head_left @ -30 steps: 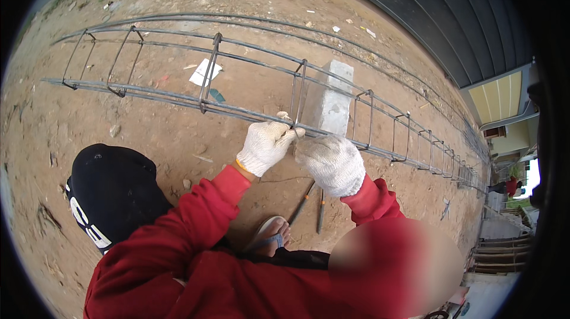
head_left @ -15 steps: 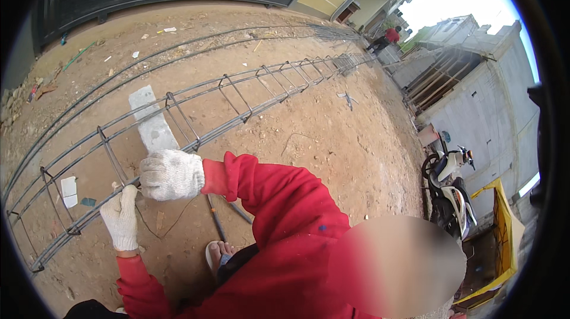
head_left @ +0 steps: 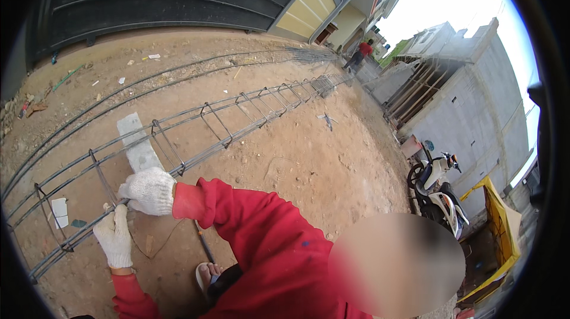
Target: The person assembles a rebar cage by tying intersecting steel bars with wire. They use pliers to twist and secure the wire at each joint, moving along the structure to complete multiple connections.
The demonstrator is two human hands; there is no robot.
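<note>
A long rebar cage (head_left: 205, 105), its bars joined by square stirrups, runs from the lower left toward the far end. My left hand (head_left: 114, 239), in a white knit glove, is closed at the cage's near lower bars, its thumb and fingers beside a stirrup (head_left: 102, 177) corner. Just above and to the right, my gloved right hand (head_left: 147, 191) is a fist against the same bars. What lies inside the fist is hidden. Below the hands a thin wire (head_left: 151, 256) curves; whether it touches them I cannot tell.
A grey block (head_left: 139, 147) lies under the cage. Loose long bars (head_left: 124, 93) stretch along its far side. My sandalled foot (head_left: 205, 274) is near a dark rod (head_left: 205, 242). A motorbike (head_left: 436, 191) stands at right. Another person (head_left: 359, 54) is at the far end.
The view has shifted, so the cage and hands appear lower and farther left. Both hands stay at the same stirrup corner. The distant person appears more upright.
</note>
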